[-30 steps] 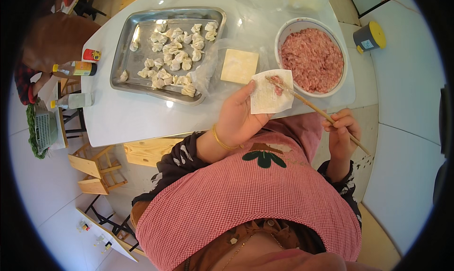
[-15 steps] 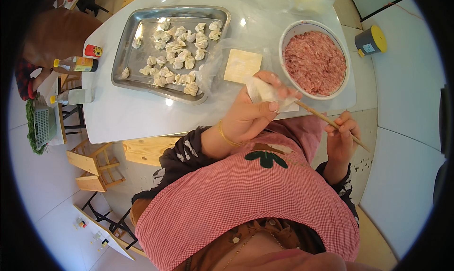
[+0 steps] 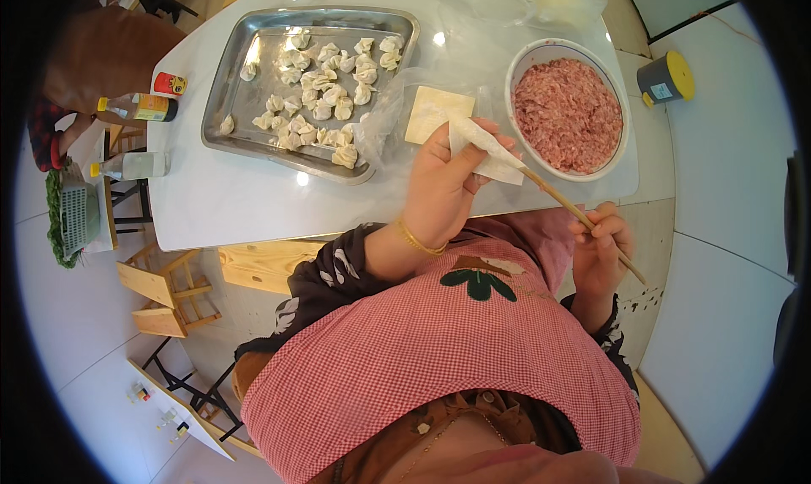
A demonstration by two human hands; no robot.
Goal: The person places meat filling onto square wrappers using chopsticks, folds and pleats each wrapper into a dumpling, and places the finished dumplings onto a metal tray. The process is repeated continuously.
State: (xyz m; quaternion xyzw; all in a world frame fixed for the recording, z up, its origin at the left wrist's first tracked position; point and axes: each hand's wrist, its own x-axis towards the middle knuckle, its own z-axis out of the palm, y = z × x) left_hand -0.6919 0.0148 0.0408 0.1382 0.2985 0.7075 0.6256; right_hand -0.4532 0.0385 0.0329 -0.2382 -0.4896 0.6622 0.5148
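My left hand [image 3: 452, 171] is closed around a thin white dough wrapper [image 3: 480, 139], which is folded over the tip of a chopstick. Pinched in the fingers of my right hand [image 3: 602, 239] is that wooden chopstick [image 3: 553, 193], slanting up and left into the wrapper. Whether filling lies inside the fold is hidden. Just beyond my left hand a stack of square wrappers [image 3: 435, 111] rests on clear plastic. A white bowl [image 3: 623, 146] of pink minced meat [image 3: 568, 112] stands to the right of it. Several folded dumplings [image 3: 319, 87] lie in a metal tray [image 3: 253, 138] at the left.
On the table's left edge are a red can [image 3: 170, 84], a dark sauce bottle [image 3: 139, 107] and a clear bottle [image 3: 133, 165]. Crumpled plastic [image 3: 507, 2] lies at the back. Wooden stools [image 3: 165, 290] stand left; another person's arm [image 3: 72, 133] shows far left.
The wrapper in my left hand has gone from loosely draped to folded along the chopstick's tip. My right hand has shifted slightly left and down with the chopstick.
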